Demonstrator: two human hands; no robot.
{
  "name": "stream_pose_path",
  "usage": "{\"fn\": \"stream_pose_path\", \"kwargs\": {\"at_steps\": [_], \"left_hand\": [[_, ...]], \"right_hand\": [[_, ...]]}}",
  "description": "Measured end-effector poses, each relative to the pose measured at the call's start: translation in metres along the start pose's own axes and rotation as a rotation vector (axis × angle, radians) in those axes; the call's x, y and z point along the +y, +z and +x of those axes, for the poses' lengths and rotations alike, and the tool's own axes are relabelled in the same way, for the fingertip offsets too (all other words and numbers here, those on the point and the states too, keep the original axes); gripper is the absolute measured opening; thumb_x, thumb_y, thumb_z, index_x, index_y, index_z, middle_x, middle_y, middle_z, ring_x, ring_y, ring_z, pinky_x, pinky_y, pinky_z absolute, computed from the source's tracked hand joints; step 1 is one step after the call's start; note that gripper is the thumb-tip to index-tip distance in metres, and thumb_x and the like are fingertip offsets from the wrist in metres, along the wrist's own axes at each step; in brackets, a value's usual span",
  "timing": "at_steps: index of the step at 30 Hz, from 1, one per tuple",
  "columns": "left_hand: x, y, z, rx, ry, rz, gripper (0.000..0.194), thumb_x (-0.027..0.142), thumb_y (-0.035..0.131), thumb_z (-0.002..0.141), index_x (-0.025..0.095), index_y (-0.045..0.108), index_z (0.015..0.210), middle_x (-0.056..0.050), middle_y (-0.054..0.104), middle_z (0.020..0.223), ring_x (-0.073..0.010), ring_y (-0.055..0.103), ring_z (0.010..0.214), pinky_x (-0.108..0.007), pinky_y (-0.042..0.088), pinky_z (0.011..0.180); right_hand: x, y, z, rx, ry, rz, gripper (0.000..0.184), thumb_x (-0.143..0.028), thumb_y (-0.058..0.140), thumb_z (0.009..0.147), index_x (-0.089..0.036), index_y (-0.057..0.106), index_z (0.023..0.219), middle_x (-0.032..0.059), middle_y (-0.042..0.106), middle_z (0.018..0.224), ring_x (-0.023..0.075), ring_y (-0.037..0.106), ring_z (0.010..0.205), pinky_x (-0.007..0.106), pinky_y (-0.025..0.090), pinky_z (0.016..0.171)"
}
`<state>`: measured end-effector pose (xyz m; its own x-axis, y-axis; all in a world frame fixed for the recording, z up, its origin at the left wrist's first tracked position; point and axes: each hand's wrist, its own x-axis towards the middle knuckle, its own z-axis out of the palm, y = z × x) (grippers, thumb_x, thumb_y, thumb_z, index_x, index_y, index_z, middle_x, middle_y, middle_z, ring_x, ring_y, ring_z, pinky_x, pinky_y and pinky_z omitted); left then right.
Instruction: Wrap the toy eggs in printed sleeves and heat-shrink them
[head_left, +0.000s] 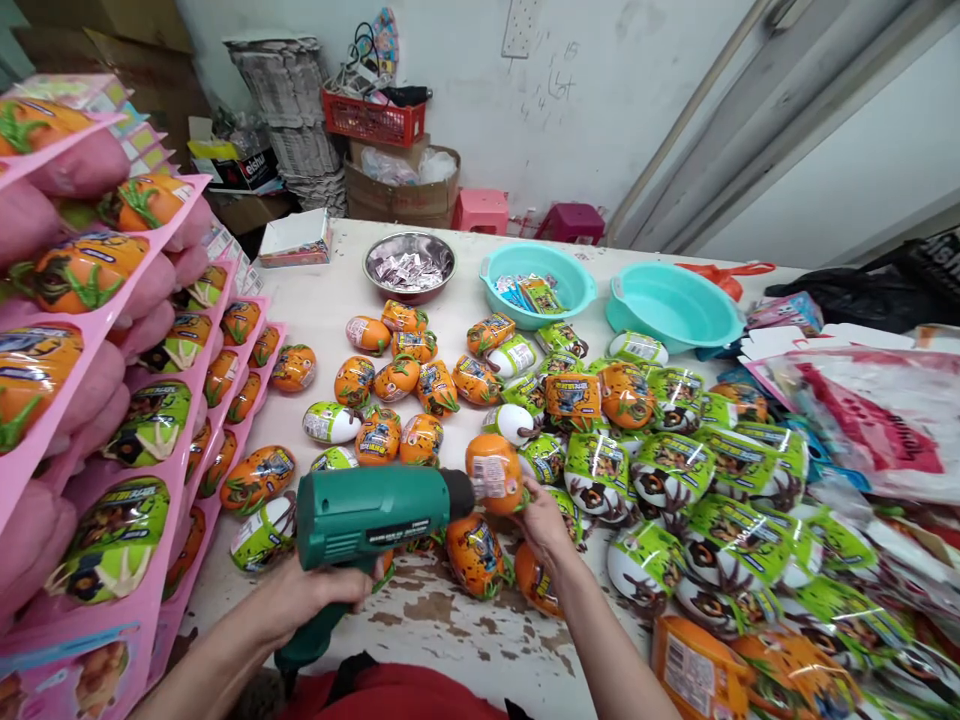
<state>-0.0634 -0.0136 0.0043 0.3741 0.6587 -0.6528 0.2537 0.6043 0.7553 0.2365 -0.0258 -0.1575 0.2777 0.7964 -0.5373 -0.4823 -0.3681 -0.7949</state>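
Currently, your left hand [328, 590] grips a green heat gun [360, 512], nozzle [459, 494] facing the orange egg [493, 465] your right hand [543, 524] grasps.

From where I stand, a dark green heat gun [367, 515] is held roughly level, its handle slanting down and its short black nozzle [459, 494] aimed right. Right at the nozzle's mouth, held up, is a glossy orange egg-shaped package [491, 462] with a pale barcode label [491, 477]; whether they touch, I can't tell.
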Motion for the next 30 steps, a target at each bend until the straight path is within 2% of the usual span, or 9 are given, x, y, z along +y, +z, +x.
{"fn": "stream_pose_path", "kwargs": {"at_steps": [5, 10, 15, 20, 21, 23, 26, 28, 30], "left_hand": [[-0.003, -0.003, 0.004, 0.119, 0.106, 0.042, 0.014, 0.031, 0.068, 0.067, 0.019, 0.071, 0.075, -0.001, 0.067, 0.074, -0.0166, 0.057, 0.068, -0.026, 0.049, 0.068], [0.004, -0.005, 0.012, 0.052, 0.057, 0.045, 0.013, 0.026, 0.067, 0.062, 0.018, 0.069, 0.071, 0.000, 0.066, 0.068, -0.0161, 0.054, 0.063, -0.025, 0.048, 0.062], [0.006, -0.001, 0.018, 0.160, 0.128, 0.142, 0.003, 0.021, 0.059, 0.066, 0.020, 0.061, 0.063, 0.004, 0.060, 0.063, -0.0140, 0.051, 0.063, -0.023, 0.043, 0.062], [-0.004, 0.001, 0.017, -0.062, 0.016, 0.202, 0.013, 0.022, 0.061, 0.063, 0.016, 0.067, 0.073, 0.001, 0.063, 0.067, -0.0168, 0.054, 0.065, -0.026, 0.044, 0.063], [-0.002, 0.002, 0.021, -0.050, 0.044, 0.195, 0.016, 0.024, 0.063, 0.064, 0.016, 0.068, 0.077, -0.001, 0.066, 0.072, -0.0182, 0.056, 0.069, -0.028, 0.045, 0.067], [0.006, 0.002, 0.036, 0.070, 0.143, 0.182, 0.018, 0.027, 0.064, 0.067, 0.016, 0.067, 0.081, -0.002, 0.068, 0.078, -0.0191, 0.058, 0.073, -0.029, 0.046, 0.072], [0.026, -0.003, 0.068, 0.276, 0.234, 0.195, 0.007, 0.024, 0.064, 0.067, 0.017, 0.061, 0.068, 0.002, 0.061, 0.062, -0.0151, 0.052, 0.060, -0.025, 0.042, 0.059], [0.037, -0.010, 0.089, 0.333, 0.223, 0.188, 0.010, 0.021, 0.063, 0.064, 0.018, 0.055, 0.059, 0.005, 0.054, 0.051, -0.0129, 0.046, 0.050, -0.024, 0.036, 0.049], [0.044, -0.017, 0.104, 0.354, 0.209, 0.155, 0.011, 0.022, 0.062, 0.062, 0.019, 0.052, 0.057, 0.006, 0.051, 0.046, -0.0122, 0.044, 0.045, -0.023, 0.034, 0.044]], "right_hand": [[-0.001, -0.004, 0.006, 0.000, -0.112, -0.075, 0.043, -0.034, 0.084, 0.053, -0.020, 0.067, 0.090, 0.0081, 0.073, 0.088, 0.0237, 0.068, 0.069, 0.034, 0.056, 0.059], [-0.003, -0.010, 0.013, 0.056, -0.248, -0.215, 0.034, -0.031, 0.076, 0.059, -0.018, 0.067, 0.089, 0.0072, 0.073, 0.088, 0.0237, 0.068, 0.082, 0.035, 0.055, 0.074], [-0.005, -0.006, 0.014, 0.106, -0.277, -0.238, 0.033, -0.030, 0.073, 0.059, -0.018, 0.066, 0.089, 0.0072, 0.072, 0.085, 0.0253, 0.067, 0.082, 0.036, 0.054, 0.073], [0.001, 0.008, 0.012, 0.117, -0.306, -0.259, 0.035, -0.036, 0.072, 0.064, -0.019, 0.064, 0.093, 0.0078, 0.071, 0.089, 0.0261, 0.068, 0.080, 0.037, 0.055, 0.070], [0.003, 0.009, 0.012, 0.105, -0.326, -0.305, 0.035, -0.036, 0.071, 0.066, -0.019, 0.065, 0.096, 0.0081, 0.071, 0.091, 0.0265, 0.068, 0.081, 0.038, 0.055, 0.072], [0.005, 0.008, 0.013, 0.072, -0.392, -0.430, 0.033, -0.037, 0.068, 0.070, -0.020, 0.066, 0.098, 0.0087, 0.071, 0.096, 0.0273, 0.067, 0.085, 0.041, 0.054, 0.078], [0.000, 0.000, 0.014, 0.006, -0.524, -0.628, 0.029, -0.037, 0.065, 0.075, -0.019, 0.067, 0.098, 0.0107, 0.068, 0.102, 0.0278, 0.066, 0.090, 0.044, 0.054, 0.082], [-0.009, 0.001, 0.018, 0.006, -0.651, -0.750, 0.028, -0.036, 0.062, 0.080, -0.019, 0.066, 0.100, 0.0124, 0.066, 0.106, 0.0281, 0.064, 0.095, 0.044, 0.053, 0.083], [-0.021, 0.013, 0.025, 0.033, -0.805, -0.853, 0.025, -0.033, 0.057, 0.085, -0.019, 0.064, 0.104, 0.0124, 0.064, 0.108, 0.0271, 0.061, 0.100, 0.043, 0.051, 0.088]]}}
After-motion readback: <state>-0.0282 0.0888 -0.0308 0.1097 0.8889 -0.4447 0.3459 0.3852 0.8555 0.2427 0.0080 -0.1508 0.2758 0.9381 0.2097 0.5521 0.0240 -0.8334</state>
